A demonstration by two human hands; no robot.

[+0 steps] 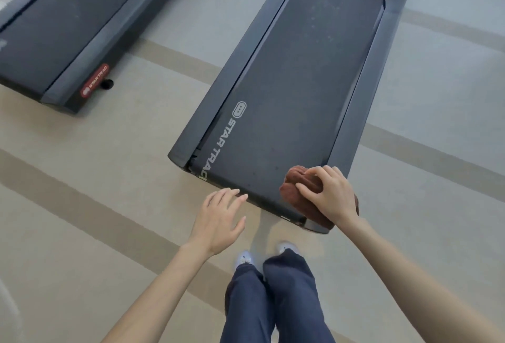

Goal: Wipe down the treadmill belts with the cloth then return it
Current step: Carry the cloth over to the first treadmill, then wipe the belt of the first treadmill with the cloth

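Observation:
A dark treadmill belt point(295, 91) marked STAR TRAC runs away from me in the middle of the head view. A crumpled brown cloth point(296, 188) lies on the belt's near right corner. My right hand point(328, 195) presses down on the cloth, fingers curled over it. My left hand point(218, 219) hovers open with spread fingers, its fingertips at the belt's near edge, holding nothing. A second treadmill belt point(54, 22) lies at the upper left.
The beige floor point(95, 178) with darker stripes surrounds both machines. A gap of floor separates the two treadmills. My legs in blue trousers point(273, 301) and pale shoes stand just behind the near treadmill's end. A small black foot point(107, 84) sticks out beside the left treadmill.

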